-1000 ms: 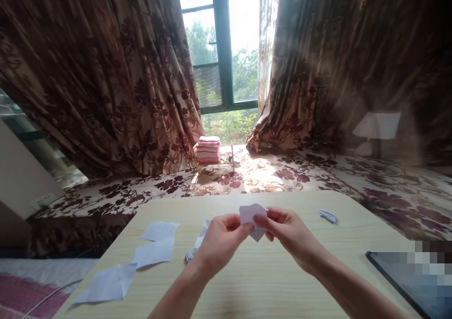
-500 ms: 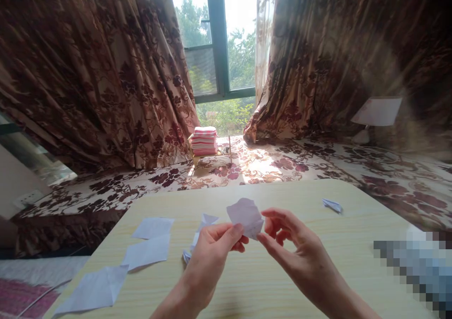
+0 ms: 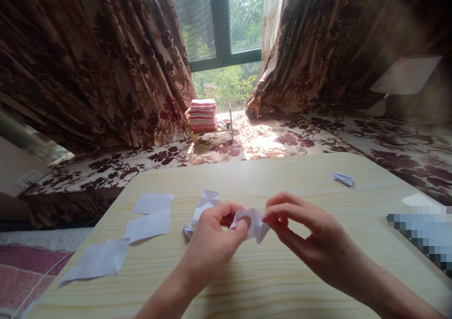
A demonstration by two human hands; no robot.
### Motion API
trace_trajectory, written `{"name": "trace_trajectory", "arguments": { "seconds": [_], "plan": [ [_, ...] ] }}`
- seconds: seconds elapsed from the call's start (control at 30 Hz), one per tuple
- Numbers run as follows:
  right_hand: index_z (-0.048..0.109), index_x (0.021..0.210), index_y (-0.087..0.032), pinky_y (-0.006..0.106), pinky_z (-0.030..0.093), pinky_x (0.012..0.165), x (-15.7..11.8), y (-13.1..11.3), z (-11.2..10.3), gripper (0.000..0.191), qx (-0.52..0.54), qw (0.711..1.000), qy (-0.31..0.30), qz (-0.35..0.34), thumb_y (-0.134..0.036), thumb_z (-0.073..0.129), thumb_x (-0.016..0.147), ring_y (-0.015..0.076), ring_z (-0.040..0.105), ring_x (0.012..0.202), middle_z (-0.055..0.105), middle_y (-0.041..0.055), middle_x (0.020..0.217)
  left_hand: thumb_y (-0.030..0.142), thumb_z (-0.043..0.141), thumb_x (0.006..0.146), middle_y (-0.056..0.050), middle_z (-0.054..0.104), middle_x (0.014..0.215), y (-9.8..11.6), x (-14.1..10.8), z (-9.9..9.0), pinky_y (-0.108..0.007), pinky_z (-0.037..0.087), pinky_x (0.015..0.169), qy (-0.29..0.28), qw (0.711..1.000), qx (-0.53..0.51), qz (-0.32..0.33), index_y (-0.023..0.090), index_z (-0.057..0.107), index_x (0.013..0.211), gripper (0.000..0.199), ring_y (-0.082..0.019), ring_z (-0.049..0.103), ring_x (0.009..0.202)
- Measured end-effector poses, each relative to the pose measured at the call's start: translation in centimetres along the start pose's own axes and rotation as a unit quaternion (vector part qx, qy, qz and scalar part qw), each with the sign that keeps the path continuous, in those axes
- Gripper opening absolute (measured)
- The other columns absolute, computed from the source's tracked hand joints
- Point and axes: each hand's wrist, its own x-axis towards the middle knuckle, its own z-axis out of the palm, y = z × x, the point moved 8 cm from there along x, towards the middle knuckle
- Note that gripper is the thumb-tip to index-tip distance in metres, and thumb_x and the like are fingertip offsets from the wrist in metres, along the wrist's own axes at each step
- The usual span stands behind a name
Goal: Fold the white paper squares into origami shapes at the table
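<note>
Our left hand clamped on a folded paper, our right hand pinching its right edge, the paper between our hands above the table, pink-striped cloths stacked on a small rack beyond them.

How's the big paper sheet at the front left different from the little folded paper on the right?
The sheet is spread out, but the folded paper is folded up thin. The sheet looks wide; the folded paper looks narrow and pointy. Both are whitish and lie on the table.
</note>
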Motion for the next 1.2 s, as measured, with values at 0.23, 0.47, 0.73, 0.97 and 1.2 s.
{"name": "trace_trajectory", "arguments": {
  "seconds": [0.23, 0.47, 0.73, 0.97, 1.2],
  "plan": [
    [0.065, 0.088, -0.027, 0.023, 0.05, 0.071, 0.1, 1.5, -1.5, 0.011, 0.1, 0.991, 0.04, 0.074, -0.019, 0.058, 0.09, 0.0141, 0.059, 0.088, 0.059, 0.0017, 0.093, 0.022, 0.065, 0.069, 0.002, 0.059, 0.066, -0.9, -0.3, 0.7, -0.019, 0.036, 0.053, -0.012, 0.995, -0.078, -0.067, 0.015, 0.062, 0.078, 0.011, -0.009, 0.048, 0.06],
    [0.068, 0.083, -0.022, 0.026, 0.052, 0.07, -0.3, 3.2, -1.6, 0.009, 0.137, 0.978, 0.057, 0.144, -0.029, 0.064, 0.086, 0.0171, 0.06, 0.085, 0.06, 0.0052, 0.091, 0.024, 0.07, 0.063, -0.001, 0.065, 0.069, -0.9, -0.7, 1.3, -0.021, 0.041, 0.058, -0.026, 0.985, -0.142, -0.094, 0.013, 0.067, 0.081, 0.021, -0.01, 0.054, 0.062],
    [0.07, 0.083, -0.024, 0.022, 0.052, 0.069, -0.3, 3.6, -1.8, 0.006, 0.141, 0.976, 0.064, 0.155, -0.028, 0.066, 0.084, 0.0146, 0.06, 0.085, 0.062, 0.0028, 0.09, 0.024, 0.07, 0.064, 0.001, 0.063, 0.066, -0.5, -1.0, 1.2, -0.019, 0.041, 0.055, -0.005, 0.983, -0.163, -0.082, 0.014, 0.065, 0.079, 0.019, -0.008, 0.053, 0.058],
    [0.069, 0.08, -0.022, 0.025, 0.052, 0.064, -0.1, 3.3, -1.3, 0.011, 0.148, 0.976, 0.053, 0.15, -0.031, 0.065, 0.085, 0.0159, 0.06, 0.081, 0.062, 0.0047, 0.089, 0.024, 0.068, 0.067, 0.003, 0.059, 0.061, 0.6, -1.2, 0.8, -0.018, 0.037, 0.049, 0.024, 0.99, -0.134, -0.045, 0.015, 0.062, 0.072, 0.012, -0.007, 0.049, 0.053],
    [0.063, 0.11, -0.025, 0.028, 0.057, 0.068, -0.7, 3.6, -0.6, 0.033, 0.149, 0.967, 0.05, 0.2, -0.04, 0.069, 0.081, 0.0181, 0.065, 0.085, 0.067, 0.0053, 0.094, 0.02, 0.064, 0.073, 0.001, 0.066, 0.08, -0.1, -1.1, 0.3, -0.018, 0.043, 0.053, 0.063, 0.993, -0.099, -0.009, 0.021, 0.064, 0.115, 0.042, -0.009, 0.055, 0.06]
  ]
}}
